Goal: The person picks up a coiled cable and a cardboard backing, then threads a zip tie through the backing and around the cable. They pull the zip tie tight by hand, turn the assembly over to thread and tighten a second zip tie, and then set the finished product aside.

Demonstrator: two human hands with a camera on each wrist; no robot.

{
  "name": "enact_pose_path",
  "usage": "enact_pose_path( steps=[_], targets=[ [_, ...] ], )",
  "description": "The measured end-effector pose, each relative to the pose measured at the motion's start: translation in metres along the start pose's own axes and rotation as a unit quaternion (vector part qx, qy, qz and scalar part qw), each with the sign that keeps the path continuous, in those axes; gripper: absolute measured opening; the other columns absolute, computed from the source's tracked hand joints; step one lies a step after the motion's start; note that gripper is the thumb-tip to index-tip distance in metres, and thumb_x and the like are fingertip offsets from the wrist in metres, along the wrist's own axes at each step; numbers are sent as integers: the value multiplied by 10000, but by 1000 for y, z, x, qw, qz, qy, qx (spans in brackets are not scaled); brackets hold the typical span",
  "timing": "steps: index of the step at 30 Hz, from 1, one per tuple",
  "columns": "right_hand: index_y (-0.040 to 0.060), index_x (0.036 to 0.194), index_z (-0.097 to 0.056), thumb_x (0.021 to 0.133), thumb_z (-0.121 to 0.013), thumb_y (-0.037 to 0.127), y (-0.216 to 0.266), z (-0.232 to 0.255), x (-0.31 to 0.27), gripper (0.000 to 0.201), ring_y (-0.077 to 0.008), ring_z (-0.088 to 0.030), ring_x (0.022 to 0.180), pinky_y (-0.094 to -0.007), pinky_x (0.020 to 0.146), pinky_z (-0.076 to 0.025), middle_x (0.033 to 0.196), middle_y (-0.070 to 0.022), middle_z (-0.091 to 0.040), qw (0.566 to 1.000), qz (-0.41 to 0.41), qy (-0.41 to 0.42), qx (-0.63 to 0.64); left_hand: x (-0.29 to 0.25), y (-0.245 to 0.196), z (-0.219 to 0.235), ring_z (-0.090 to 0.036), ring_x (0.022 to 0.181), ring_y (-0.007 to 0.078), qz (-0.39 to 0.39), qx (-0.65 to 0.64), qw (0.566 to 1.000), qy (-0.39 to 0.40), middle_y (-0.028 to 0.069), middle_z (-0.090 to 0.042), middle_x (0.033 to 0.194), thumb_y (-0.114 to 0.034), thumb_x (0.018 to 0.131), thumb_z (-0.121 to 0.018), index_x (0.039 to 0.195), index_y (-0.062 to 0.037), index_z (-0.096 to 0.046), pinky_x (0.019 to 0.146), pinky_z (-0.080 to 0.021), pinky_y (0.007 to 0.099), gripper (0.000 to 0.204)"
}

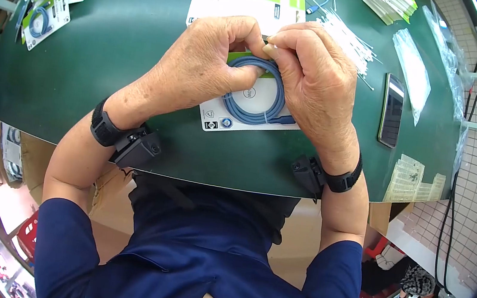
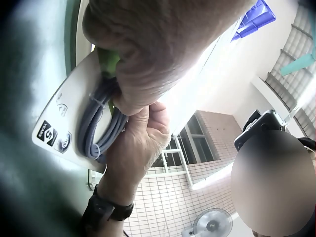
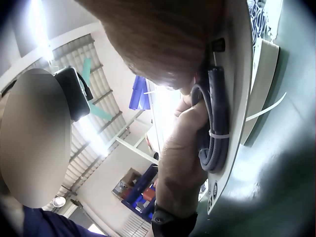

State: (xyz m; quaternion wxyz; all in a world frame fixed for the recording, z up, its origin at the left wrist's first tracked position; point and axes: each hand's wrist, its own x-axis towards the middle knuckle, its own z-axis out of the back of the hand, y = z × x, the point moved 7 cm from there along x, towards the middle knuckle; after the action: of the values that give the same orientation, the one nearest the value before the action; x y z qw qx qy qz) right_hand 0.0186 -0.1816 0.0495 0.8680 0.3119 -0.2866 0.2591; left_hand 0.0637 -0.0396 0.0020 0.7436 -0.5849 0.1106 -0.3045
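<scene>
Head view: a coiled blue cable (image 1: pixel 237 110) lies against a green-and-white card (image 1: pixel 263 98), between both hands. The left hand (image 1: pixel 205 60) grips the cable, thumb across its upper part; the right hand (image 1: pixel 323 79) bunches its fingertips near the top, whether pinching anything I cannot tell.

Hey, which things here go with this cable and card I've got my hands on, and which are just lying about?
Likely part of the job:
coiled cable
card beneath it
white ties
card stack
cables on cards, far left

Probably just lying about:
phone
printed paper
</scene>
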Motion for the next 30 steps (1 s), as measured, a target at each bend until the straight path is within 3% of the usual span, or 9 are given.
enact_pose_path(
  steps=[13, 30],
  targets=[
    [60, 966, -678, 906, -776, 37, 0, -6, 0, 117, -288, -714, 760, -370, 652, -556, 858, -93, -712, 1000, 2, -9, -26, -1, 4, -7, -736, 1085, 187, 15, -35, 999, 20, 87, -738, 1022, 26, 818, -701, 996, 8, -675, 966, -591, 337, 181],
    [75, 971, -681, 935, -765, 57, -2, -9, 0, 94, -287, -731, 742, -374, 637, -561, 845, -90, -728, 999, -5, -19, -30, -2, 15, -10, -738, 1055, 160, 34, -64, 997, 24, 73, -738, 1010, 21, 821, -733, 988, 9, -697, 948, -597, 320, 172]
  ],
)
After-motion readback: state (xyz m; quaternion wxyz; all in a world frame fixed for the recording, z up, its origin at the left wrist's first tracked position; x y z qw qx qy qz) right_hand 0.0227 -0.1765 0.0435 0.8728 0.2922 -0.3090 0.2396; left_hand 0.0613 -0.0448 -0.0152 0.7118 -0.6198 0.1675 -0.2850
